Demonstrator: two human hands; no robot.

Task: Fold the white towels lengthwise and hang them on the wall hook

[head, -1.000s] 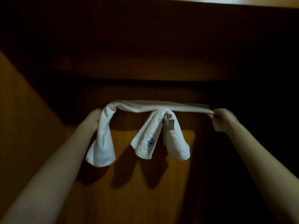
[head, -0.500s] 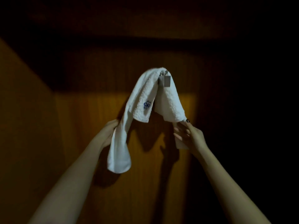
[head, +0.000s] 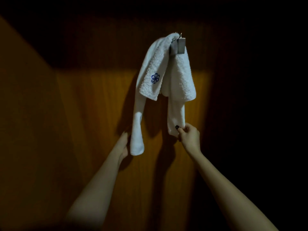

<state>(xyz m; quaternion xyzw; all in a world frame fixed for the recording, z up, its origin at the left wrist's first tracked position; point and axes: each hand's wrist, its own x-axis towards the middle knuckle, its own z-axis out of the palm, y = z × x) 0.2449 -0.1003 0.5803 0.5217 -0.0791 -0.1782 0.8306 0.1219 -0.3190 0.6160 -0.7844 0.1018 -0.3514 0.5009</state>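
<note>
Both white towels hang over the wall hook [head: 179,45], a small metal fitting on the dim wood-panelled wall [head: 93,114]. The short towel [head: 184,77], thick and looped in pile with a blue flower emblem [head: 155,78] on its flap left of the hook, lies uppermost. The long towel [head: 176,112] is folded into a narrow band, and its two tails drop well below the hook, one to each side, past the short towel's ends.

The right hand [head: 189,133] pinches the bottom of the tail below and slightly right of the hook, thumb in front, fingers curled behind. The left hand [head: 124,144] lies against the outer edge of the tail below and left of the hook. Its fingers point up along the cloth, and I cannot tell whether they grip it or only touch it.

The cloth looks light, soft and limp. It has no stiffness to hold a fold, so it is likely to open or slide if tugged unevenly. The left tail hangs lower than the right, so the band probably sits off balance over the hook. The ends are the sensible place to take hold, pinching through every layer and drawing down gently, since a hard pull could drag both towels off.
</note>
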